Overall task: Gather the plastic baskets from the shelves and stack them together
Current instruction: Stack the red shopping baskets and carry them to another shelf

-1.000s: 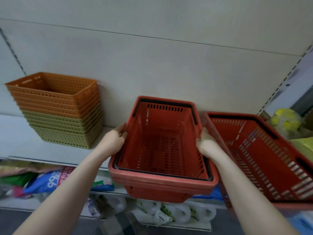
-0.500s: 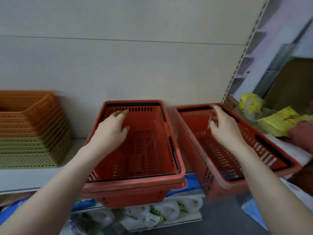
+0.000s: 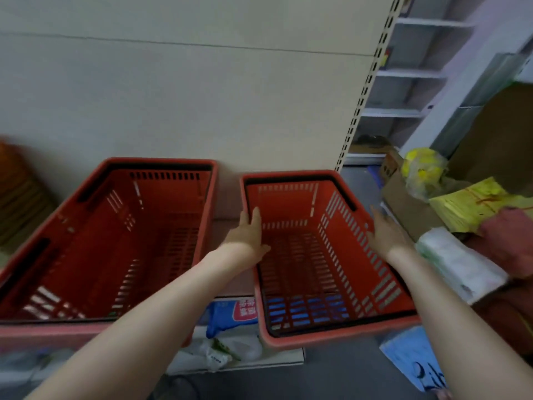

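Note:
Two red plastic baskets sit side by side on the shelf. The bigger-looking left red basket [image 3: 109,243] stands untouched against the back panel. The right red basket [image 3: 323,255] juts out over the shelf's front edge. My left hand [image 3: 248,235] clasps its left rim, thumb inside and fingers outside. My right hand [image 3: 385,235] lies flat against the outside of its right wall, fingers stretched along the rim. A blurred stack of orange baskets [image 3: 14,192] shows at the far left edge.
A perforated shelf post [image 3: 366,90] rises just behind the right basket. To the right stand a cardboard box [image 3: 403,209] with yellow goods, a yellow packet stack [image 3: 473,203] and a white plastic bag [image 3: 458,261]. Packaged goods [image 3: 230,316] fill the lower shelf.
My view swung right. My left hand left the left red basket and moved onto the right basket's left rim. My right hand moved from over that basket to its outer right wall.

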Demonstrator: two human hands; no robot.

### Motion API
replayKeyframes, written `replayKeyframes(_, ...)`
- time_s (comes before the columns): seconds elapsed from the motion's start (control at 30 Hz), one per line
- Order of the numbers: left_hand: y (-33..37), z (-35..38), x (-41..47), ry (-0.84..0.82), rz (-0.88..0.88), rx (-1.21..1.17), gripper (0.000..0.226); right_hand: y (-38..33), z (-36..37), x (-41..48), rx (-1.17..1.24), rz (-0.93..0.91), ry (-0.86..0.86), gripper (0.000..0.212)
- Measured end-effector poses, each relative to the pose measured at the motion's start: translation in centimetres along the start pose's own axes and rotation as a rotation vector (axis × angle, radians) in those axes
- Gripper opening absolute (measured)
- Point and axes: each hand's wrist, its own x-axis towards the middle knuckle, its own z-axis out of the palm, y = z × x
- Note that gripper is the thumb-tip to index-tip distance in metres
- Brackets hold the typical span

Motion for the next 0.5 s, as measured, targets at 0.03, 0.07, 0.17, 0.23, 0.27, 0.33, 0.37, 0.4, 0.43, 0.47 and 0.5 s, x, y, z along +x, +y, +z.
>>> replayKeyframes(0.03,0.1,0.1,-0.1,0.003,-0.029,-0.01,0.097,0.2,0.4,-0.1,0.024,-0.025,0.0,0.053)
replayKeyframes(0.07,0.2,0.1,-0.2,0.007,-0.058,-0.023,0.099,0.1,0.6,-0.5,0.041,-0.035,0.009,0.048)
replayKeyframes(0.17,0.0,0.1,-0.1,-0.014,-0.1,-0.062,0.096,-0.4,0.5,-1.0,0.079,-0.047,0.058,0.043)
replayKeyframes(0.23,-0.3,0.0,-0.2,-0.001,-0.091,-0.085,0.09,-0.5,0.3,-1.6,0.096,-0.05,0.07,0.044)
replayKeyframes(0.27,-0.5,-0.1,-0.3,0.01,-0.086,-0.105,0.088,-0.6,0.0,-2.1,0.103,-0.048,0.077,0.043)
replayKeyframes(0.33,-0.9,-0.5,-0.8,0.023,-0.061,-0.141,0.084,-1.1,-0.9,-3.6,0.133,-0.047,0.115,0.04)
replayKeyframes(0.37,-1.1,-0.8,-1.1,0.042,-0.031,-0.164,0.084,-1.3,-1.4,-4.4,0.145,-0.053,0.148,0.037)
replayKeyframes(0.4,-1.4,-1.1,-1.4,0.073,0.016,-0.192,0.085,-1.6,-2.1,-5.3,0.151,-0.053,0.188,0.035)
replayKeyframes(0.43,-1.6,-1.5,-1.8,0.115,0.071,-0.235,0.085,-2.0,-2.9,-6.0,0.148,-0.049,0.232,0.038)
replayKeyframes(0.47,-1.9,-2.0,-2.3,0.166,0.126,-0.282,0.084,-2.4,-3.9,-6.9,0.136,-0.036,0.275,0.043)
replayKeyframes(0.5,-2.1,-2.5,-2.7,0.224,0.172,-0.318,0.081,-3.1,-5.0,-7.8,0.124,-0.027,0.323,0.048)
